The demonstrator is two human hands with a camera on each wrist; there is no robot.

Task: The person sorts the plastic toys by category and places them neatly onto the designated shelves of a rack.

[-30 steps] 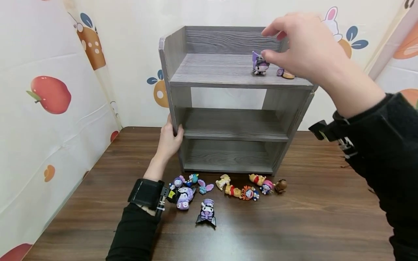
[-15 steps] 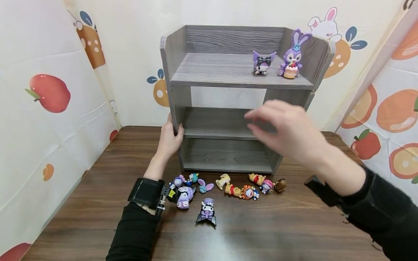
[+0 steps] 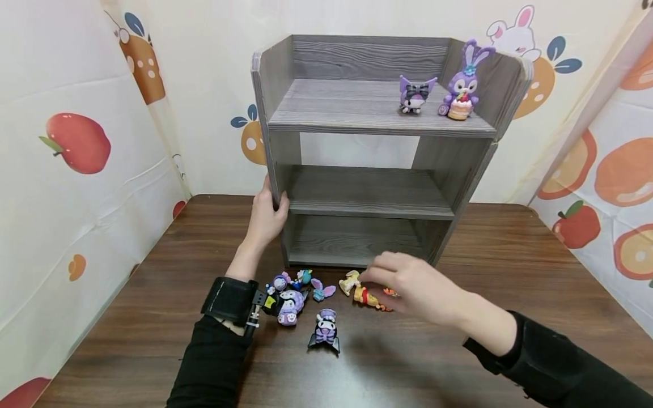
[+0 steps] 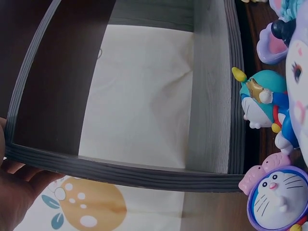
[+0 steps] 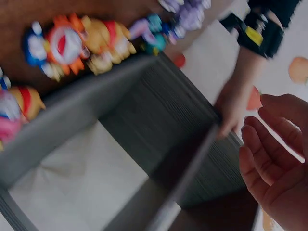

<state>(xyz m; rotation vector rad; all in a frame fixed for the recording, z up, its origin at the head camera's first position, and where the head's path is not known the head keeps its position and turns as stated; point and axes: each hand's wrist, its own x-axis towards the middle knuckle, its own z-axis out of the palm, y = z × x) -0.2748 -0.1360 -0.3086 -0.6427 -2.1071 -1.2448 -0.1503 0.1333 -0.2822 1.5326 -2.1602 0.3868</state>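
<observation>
My left hand [image 3: 265, 218] grips the left side panel of a grey wooden shelf rack [image 3: 331, 107], thumb on the front edge. My right hand [image 3: 415, 286] hovers over the small figurines in front of the rack, fingers bent and apart, nothing held. Under its fingertips lies a yellow bear figurine [image 3: 364, 296] in a red shirt, beside a cream-coloured figurine [image 3: 350, 282]. The hand hides most of the figurines to the right; an orange-maned one [image 5: 67, 42] shows in the right wrist view. On the top shelf stand a purple rabbit figurine [image 3: 463, 88] with a cake and a purple-eared figurine [image 3: 415, 96].
Left of centre lie several figurines, among them a large purple one [image 3: 289, 307] and a pink-and-blue eared one [image 3: 323, 290]. A black-winged figurine [image 3: 325, 331] lies nearer the front of the brown table [image 3: 398, 368]. Printed cloth walls [image 3: 219, 68] surround the table.
My right hand has come down from beside the rabbit figurine on the top shelf to the figurines on the table. My left hand has kept its grip on the rack.
</observation>
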